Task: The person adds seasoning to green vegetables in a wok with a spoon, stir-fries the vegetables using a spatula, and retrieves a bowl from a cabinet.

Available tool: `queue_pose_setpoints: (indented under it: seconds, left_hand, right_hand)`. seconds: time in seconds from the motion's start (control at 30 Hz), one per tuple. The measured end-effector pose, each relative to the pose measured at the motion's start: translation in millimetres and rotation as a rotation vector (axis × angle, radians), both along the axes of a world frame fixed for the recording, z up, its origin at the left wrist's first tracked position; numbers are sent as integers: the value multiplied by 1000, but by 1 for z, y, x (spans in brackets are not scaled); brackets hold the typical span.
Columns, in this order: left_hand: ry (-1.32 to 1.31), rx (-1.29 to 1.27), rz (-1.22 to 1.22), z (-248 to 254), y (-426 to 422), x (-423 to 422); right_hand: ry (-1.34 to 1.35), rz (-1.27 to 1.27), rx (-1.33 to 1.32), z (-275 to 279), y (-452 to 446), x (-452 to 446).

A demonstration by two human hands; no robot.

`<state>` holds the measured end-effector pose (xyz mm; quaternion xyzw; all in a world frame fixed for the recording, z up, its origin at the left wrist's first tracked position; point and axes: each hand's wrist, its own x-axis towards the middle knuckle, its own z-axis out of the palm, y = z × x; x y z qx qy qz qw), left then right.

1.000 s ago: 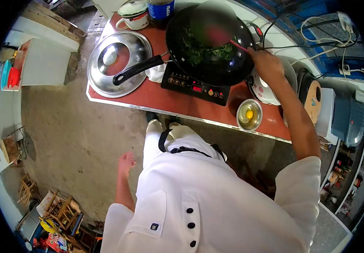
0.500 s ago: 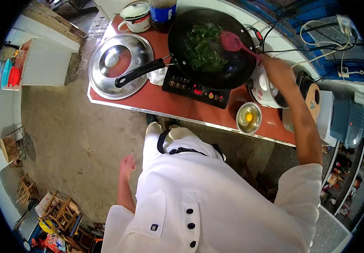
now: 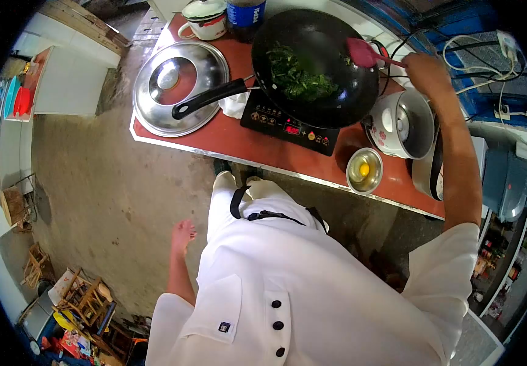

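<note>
1. The right hand (image 3: pixel 429 73) is closed around the handle of the pink spatula (image 3: pixel 364 53).
2. The spatula's flat end is at the right side of the black pan (image 3: pixel 350 97). I can't tell if it touches the pan.
3. The greens (image 3: pixel 300 79) lie in the pan, mostly left of the spatula. The pan sits on the black cooker (image 3: pixel 289 129).
4. The left hand (image 3: pixel 183 234) hangs over the floor, loose and holding nothing.
5. The step looks like stirring the greens.
6. I think another stir needs a firm hold and a low push left, past the pan's side.
7. The little bowl (image 3: pixel 353 180) with an egg (image 3: pixel 364 169) sits near the cooker.
</note>
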<state>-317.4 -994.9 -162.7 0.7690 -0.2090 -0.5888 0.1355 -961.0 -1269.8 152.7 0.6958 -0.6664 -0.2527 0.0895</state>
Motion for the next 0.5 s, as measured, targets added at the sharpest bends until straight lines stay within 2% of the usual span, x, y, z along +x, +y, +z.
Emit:
queue_pose_setpoints:
  seconds: [0.07, 0.13, 0.17, 0.27, 0.33, 0.37, 0.43, 0.47, 0.5]
  left_hand:
    - [5, 11, -21, 2, 0, -4]
    - [12, 22, -56, 0, 1, -5]
    - [27, 33, -72, -2, 1, -4]
    - [27, 15, -68, -28, 15, 11]
    - [34, -11, -64, -36, 25, 11]
    - [21, 0, -41, -33, 23, 8]
    - [8, 9, -23, -22, 14, 4]
    - [14, 25, -30, -14, 12, 0]
    - [19, 43, -37, -11, 13, -3]
  right_hand:
    - [93, -79, 45, -13, -18, -11]
    - [-7, 106, 158, -52, -19, -11]
    - [-275, 103, 68, -60, -11, 8]
    - [-266, 115, 33, -30, 8, 54]
    - [-124, -17, 185, 11, 17, 56]
    - [-114, -15, 179, 26, 18, 55]
    - [-151, -111, 720, 43, 21, 51]
    - [-151, -114, 721, 38, 23, 52]
    - [-342, -8, 738, 26, 27, 53]
